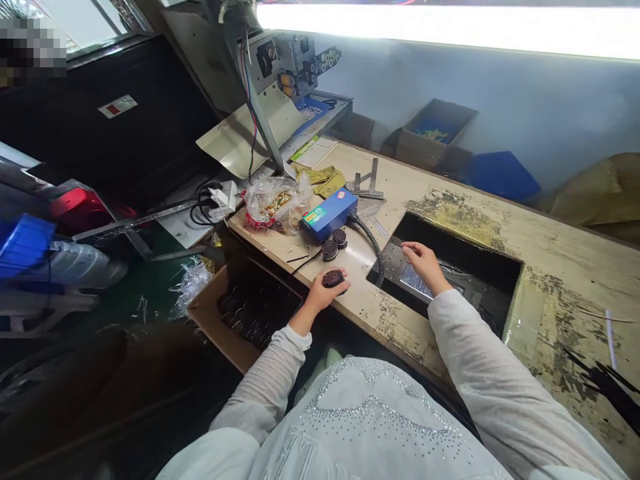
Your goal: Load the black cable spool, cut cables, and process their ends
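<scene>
My left hand is wrapped round a dark round part at the front edge of the wooden bench. Two similar dark round parts lie just beyond it, against a blue box with a green label. A ribbed black hose curves from that box into the recess. Over the left side of the sunken black recess is my right hand, its thumb and fingertips pinched together; whatever they hold is too small to name.
A clear plastic bag of small parts, a yellow cloth and a metal square lie behind. An open cardboard box stands below the bench's left edge. Black pliers or tongs lie at the right.
</scene>
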The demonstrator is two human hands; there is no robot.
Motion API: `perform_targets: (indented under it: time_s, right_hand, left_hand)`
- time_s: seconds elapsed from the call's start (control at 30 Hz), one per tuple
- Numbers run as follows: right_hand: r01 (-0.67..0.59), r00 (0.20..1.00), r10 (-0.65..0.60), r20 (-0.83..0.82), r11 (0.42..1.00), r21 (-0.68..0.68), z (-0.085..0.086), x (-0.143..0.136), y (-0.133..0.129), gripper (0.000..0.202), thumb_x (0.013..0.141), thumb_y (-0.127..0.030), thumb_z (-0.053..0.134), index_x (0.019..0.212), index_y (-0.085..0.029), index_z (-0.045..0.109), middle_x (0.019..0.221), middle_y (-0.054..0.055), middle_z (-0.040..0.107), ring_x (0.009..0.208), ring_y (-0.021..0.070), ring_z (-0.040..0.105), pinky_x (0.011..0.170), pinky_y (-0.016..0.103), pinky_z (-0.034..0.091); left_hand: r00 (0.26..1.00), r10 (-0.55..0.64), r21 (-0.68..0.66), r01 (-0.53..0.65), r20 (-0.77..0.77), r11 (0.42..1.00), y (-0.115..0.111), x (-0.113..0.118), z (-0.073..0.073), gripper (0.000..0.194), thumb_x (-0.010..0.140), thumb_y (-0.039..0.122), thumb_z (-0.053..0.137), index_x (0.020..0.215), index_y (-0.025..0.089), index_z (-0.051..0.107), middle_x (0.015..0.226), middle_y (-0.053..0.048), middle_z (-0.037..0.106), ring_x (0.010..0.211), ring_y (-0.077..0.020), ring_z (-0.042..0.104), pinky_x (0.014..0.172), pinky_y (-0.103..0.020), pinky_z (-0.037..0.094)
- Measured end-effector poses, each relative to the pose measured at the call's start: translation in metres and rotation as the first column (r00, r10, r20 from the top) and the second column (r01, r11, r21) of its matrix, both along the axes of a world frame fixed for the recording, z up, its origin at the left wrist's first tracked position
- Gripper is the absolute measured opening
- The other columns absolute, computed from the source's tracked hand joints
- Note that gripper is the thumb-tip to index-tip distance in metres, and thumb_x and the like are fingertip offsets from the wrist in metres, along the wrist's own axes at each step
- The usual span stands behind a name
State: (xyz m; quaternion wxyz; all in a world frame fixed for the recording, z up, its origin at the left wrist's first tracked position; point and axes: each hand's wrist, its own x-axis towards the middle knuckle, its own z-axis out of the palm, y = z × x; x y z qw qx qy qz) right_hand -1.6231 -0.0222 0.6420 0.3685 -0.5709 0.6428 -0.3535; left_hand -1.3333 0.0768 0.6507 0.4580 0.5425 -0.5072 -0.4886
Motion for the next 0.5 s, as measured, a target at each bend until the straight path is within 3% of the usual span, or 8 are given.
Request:
perform_targets:
  time_s: [0.1, 0.23, 0.3, 0.4, 0.5]
  right_hand:
    - [0.007, 0.996, -0.011, 0.086, 0.999, 0.048, 0.002, -0.01, 0.024, 0.042, 0.075, -0.051, 0.058, 0.098, -0.017, 0.069, 0.096, 0.01, 0.07, 0.085, 0.023, 0.064, 0.069, 0.035, 0.053]
    - [0.026, 0.992, -0.035, 0.123, 0.997, 0.078, 0.002, -0.015, 0.051, 0.044, 0.074, -0.055, 0.06, 0.096, -0.019, 0.069, 0.094, 0.009, 0.07, 0.084, 0.0229, 0.066, 0.065, 0.033, 0.054]
    - [0.02, 0.993, -0.031, 0.115, 0.995, 0.096, 0.002, -0.016, 0.061, 0.044, 0.073, -0.057, 0.06, 0.095, -0.019, 0.068, 0.092, 0.009, 0.071, 0.082, 0.0231, 0.067, 0.065, 0.033, 0.054]
    - [0.003, 0.995, -0.013, 0.094, 0.995, 0.103, 0.002, -0.014, 0.071, 0.044, 0.074, -0.057, 0.059, 0.096, -0.02, 0.068, 0.088, 0.008, 0.071, 0.082, 0.0234, 0.067, 0.067, 0.034, 0.053]
    - [-0.016, 0.996, 0.007, 0.091, 0.994, 0.104, 0.002, -0.007, 0.077, 0.045, 0.074, -0.057, 0.058, 0.098, -0.02, 0.068, 0.088, 0.008, 0.071, 0.081, 0.0232, 0.067, 0.068, 0.035, 0.053]
  left_hand:
    - [0.961, -0.102, -0.226, 0.162, 0.259, 0.961, -0.002, -0.017, -0.005, 0.039, 0.065, 0.044, 0.08, 0.095, 0.02, 0.074, 0.113, -0.012, 0.069, 0.122, -0.0291, 0.053, 0.109, -0.048, 0.038]
    - [0.841, -0.172, -0.216, 0.32, 0.513, 0.923, -0.005, -0.026, -0.013, 0.041, 0.065, 0.047, 0.08, 0.1, 0.027, 0.074, 0.128, -0.007, 0.063, 0.133, -0.0323, 0.042, 0.113, -0.052, 0.03]
    - [0.799, -0.198, -0.185, 0.358, 0.568, 0.915, -0.006, -0.025, -0.016, 0.049, 0.062, 0.05, 0.081, 0.105, 0.029, 0.072, 0.132, -0.006, 0.061, 0.135, -0.0332, 0.041, 0.113, -0.052, 0.027]
    - [0.792, -0.213, -0.185, 0.377, 0.572, 0.908, -0.007, -0.024, -0.018, 0.067, 0.055, 0.052, 0.085, 0.115, 0.029, 0.068, 0.133, -0.007, 0.06, 0.135, -0.0341, 0.04, 0.113, -0.052, 0.028]
    - [0.802, -0.177, -0.208, 0.35, 0.57, 0.914, -0.007, -0.025, -0.018, 0.055, 0.059, 0.053, 0.082, 0.108, 0.029, 0.072, 0.131, -0.007, 0.062, 0.133, -0.0336, 0.042, 0.112, -0.051, 0.029]
